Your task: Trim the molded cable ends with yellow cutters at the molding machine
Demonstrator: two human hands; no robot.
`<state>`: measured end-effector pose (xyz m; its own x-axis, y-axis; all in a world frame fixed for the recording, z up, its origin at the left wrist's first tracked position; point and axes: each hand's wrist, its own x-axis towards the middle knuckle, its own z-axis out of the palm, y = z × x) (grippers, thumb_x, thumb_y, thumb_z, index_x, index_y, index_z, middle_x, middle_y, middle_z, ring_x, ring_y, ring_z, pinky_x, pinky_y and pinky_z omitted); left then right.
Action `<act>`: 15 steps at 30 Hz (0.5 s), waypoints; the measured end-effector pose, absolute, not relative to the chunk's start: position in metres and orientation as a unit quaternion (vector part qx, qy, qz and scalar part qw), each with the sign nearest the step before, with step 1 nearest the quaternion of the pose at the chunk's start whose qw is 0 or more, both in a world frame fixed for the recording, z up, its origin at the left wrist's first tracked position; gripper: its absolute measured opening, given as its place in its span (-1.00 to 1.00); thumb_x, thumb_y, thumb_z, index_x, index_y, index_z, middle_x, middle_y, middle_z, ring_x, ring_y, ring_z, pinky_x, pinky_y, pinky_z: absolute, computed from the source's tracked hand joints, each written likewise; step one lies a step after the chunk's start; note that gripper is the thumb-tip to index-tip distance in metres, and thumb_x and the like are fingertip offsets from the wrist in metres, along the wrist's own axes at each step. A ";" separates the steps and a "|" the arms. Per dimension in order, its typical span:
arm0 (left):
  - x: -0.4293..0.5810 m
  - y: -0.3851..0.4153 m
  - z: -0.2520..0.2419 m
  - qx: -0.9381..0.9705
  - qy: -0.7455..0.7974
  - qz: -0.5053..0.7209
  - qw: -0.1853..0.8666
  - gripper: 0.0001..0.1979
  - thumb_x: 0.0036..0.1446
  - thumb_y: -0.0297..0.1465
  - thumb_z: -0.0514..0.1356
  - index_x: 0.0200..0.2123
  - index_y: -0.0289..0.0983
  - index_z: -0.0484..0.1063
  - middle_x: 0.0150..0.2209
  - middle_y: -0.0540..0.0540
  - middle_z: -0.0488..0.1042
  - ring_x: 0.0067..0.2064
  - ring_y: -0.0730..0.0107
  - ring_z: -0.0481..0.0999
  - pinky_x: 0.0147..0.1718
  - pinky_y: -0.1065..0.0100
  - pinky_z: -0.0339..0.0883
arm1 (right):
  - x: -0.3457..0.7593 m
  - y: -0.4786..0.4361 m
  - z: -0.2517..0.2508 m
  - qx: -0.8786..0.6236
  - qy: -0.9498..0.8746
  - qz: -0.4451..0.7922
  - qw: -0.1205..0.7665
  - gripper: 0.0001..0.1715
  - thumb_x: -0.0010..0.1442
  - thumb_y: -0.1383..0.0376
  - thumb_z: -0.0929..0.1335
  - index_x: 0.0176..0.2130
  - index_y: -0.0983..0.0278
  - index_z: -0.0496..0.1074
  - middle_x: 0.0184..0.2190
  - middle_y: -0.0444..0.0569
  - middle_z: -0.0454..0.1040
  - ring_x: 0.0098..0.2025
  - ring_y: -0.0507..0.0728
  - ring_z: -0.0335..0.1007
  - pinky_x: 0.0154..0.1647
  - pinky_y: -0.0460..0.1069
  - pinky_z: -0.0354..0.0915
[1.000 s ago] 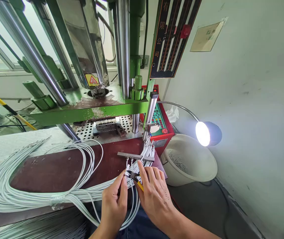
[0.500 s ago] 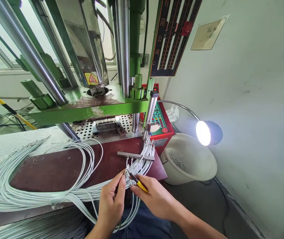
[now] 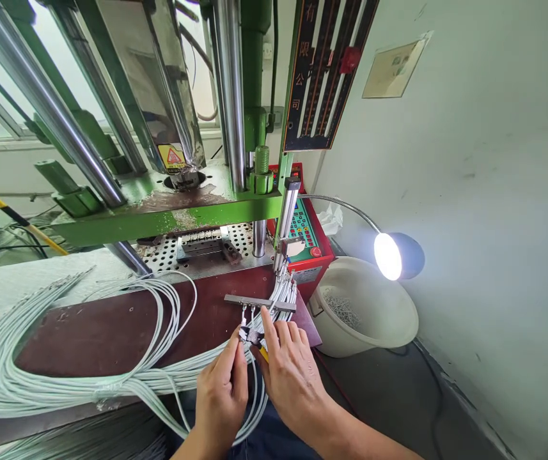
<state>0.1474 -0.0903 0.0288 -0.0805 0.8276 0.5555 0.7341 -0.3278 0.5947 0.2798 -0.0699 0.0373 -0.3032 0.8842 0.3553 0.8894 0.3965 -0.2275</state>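
Note:
My left hand is closed, its thumb and forefinger pinching a white cable at the connector end. In my right hand are cutting pliers with yellow handles; their dark jaws are at the cable end, beside my left fingertips. My right forefinger stretches forward past the jaws. Just beyond my hands a narrow metal bar lies across the white cables, with several cable ends along it. Most of the pliers' handle is hidden under my right hand.
A thick loop of white cables covers the left of the brown tabletop. Behind stands a green press with a metal mould. At right are a red control box, a lit lamp and a white bucket with scraps.
My right hand has turned palm-down and its forefinger has stretched forward over the metal bar. The pliers have turned, and their jaws now show from a flatter side. The view has shifted slightly.

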 end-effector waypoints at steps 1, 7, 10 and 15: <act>0.147 -0.091 0.028 0.673 0.579 0.456 0.056 -0.67 0.29 -0.46 0.06 -0.03 -0.49 0.54 -0.11 -0.33 0.64 -0.19 0.16 0.69 -0.15 0.37 0.56 | 0.280 -0.070 0.036 -0.551 -0.806 -0.001 0.216 -0.41 0.34 0.35 0.19 0.31 0.42 0.12 -0.20 0.15 0.46 -0.19 0.28 0.33 -0.12 0.23 0.32; 0.140 -0.089 0.032 0.611 0.607 0.461 0.215 -0.63 0.28 -0.32 0.06 -0.02 -0.35 0.57 -0.09 -0.23 0.65 -0.12 0.11 0.67 -0.11 0.27 0.55 | 0.288 -0.065 0.030 -0.514 -0.761 0.264 0.296 -0.57 0.37 0.23 0.19 0.11 0.35 0.38 -0.22 0.11 0.50 -0.22 0.21 0.39 -0.15 0.12 0.36; 0.141 -0.088 0.042 0.559 0.608 0.474 0.305 -0.63 0.25 -0.23 0.10 -0.05 -0.27 0.60 -0.21 -0.16 0.68 -0.14 0.11 0.65 -0.13 0.27 0.53 | 0.300 -0.057 0.036 -0.460 -0.607 0.523 0.381 -0.47 0.38 0.02 0.17 0.04 0.34 0.39 -0.41 -0.05 0.42 -0.42 0.09 0.33 -0.37 -0.01 0.33; 0.149 -0.087 0.054 0.425 0.565 0.476 0.523 -0.50 0.12 -0.01 0.22 -0.14 -0.32 0.59 -0.71 0.12 0.21 -0.65 0.51 0.19 -0.66 0.49 0.10 | 0.315 -0.048 0.054 -0.472 -0.502 0.563 0.455 -0.44 0.23 -0.07 0.34 -0.03 0.32 0.39 -0.39 -0.10 0.33 -0.38 0.04 0.23 -0.36 -0.07 0.25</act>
